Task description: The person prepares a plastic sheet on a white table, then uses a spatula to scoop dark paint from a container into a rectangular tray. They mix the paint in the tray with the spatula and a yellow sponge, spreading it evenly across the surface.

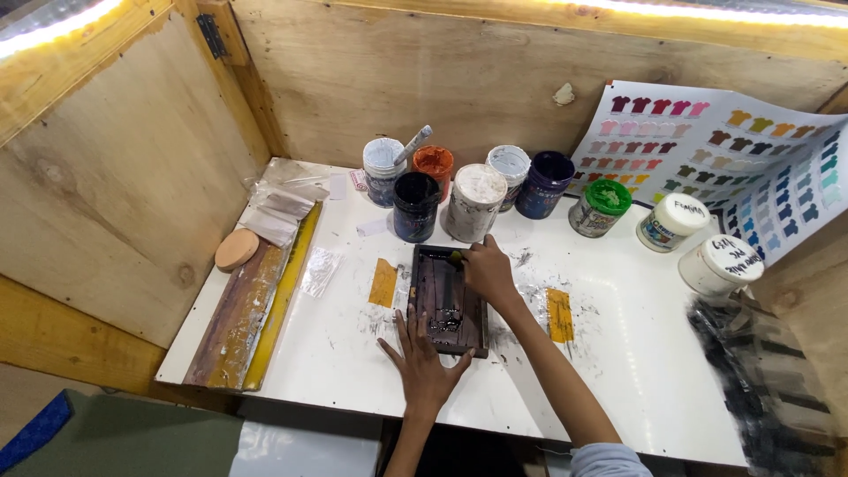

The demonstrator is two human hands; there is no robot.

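Small dark rectangular screen-printing frame [449, 300] flat on white ink-smeared tabletop [636, 353], roughly centre, between two strips of yellow-brown tape [383, 283] stuck to the surface on either side. Dark ink pooled across the mesh.

Left hand [423, 362] spread flat, palm down, fingers splayed open over the near edge of the frame, gripping nothing, just pressed on frame and table. Right hand [487, 269] at the far right corner of the frame, fingers curled down onto the rim; something small and greenish at the fingertips, too tiny to identify, so grip there not clear.

Just beyond the frame, a cluster of open ink jars: black jar [416, 205], white-smeared jar [475, 201], orange jar [433, 163], dark blue jar [545, 183], pale jar with a stirring stick [385, 168] upright in it, another grey-white jar [510, 163]. Further right, green-lidded jar [601, 207] and two white-lidded tubs [673, 221], well apart from the hands.

Printed colour chart of small shirt shapes [724, 150] propped against the plywood back wall [424, 79]. Along the left edge of the table, long wooden squeegee with yellow blade [256, 309], round tan wooden disc [237, 248] beside it, crumpled clear plastic film [283, 208] near the far end.
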